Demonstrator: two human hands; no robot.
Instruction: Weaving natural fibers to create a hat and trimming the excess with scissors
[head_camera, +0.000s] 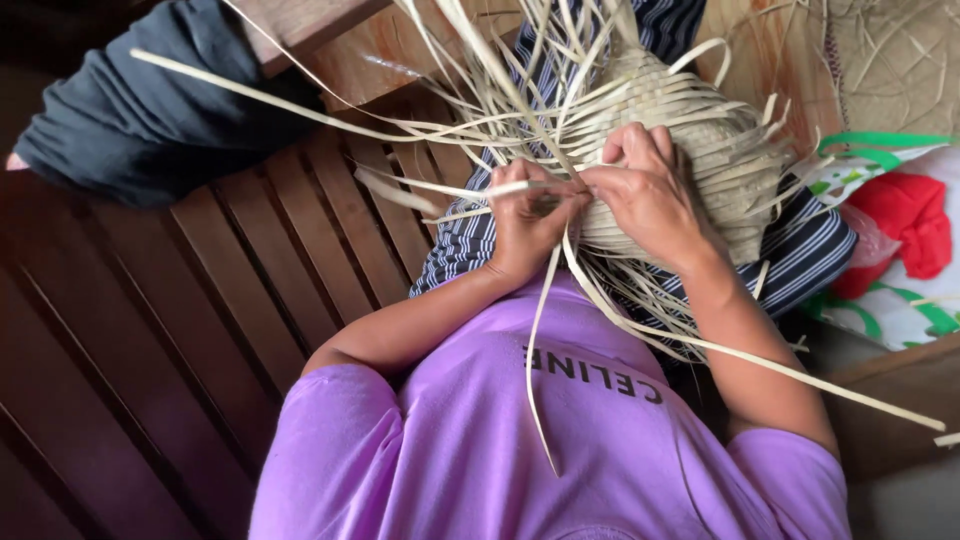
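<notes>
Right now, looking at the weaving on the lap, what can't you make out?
Head view only:
- Fingertips of the left hand and right hand: buried among pale strips, so the exact grip is unclear.
- Underside of the woven piece: turned away, resting on the striped cloth.
- Long strip ends: cut off by the top and right edges.
- Dark bundle on the wooden bench: too shadowed to identify.
</notes>
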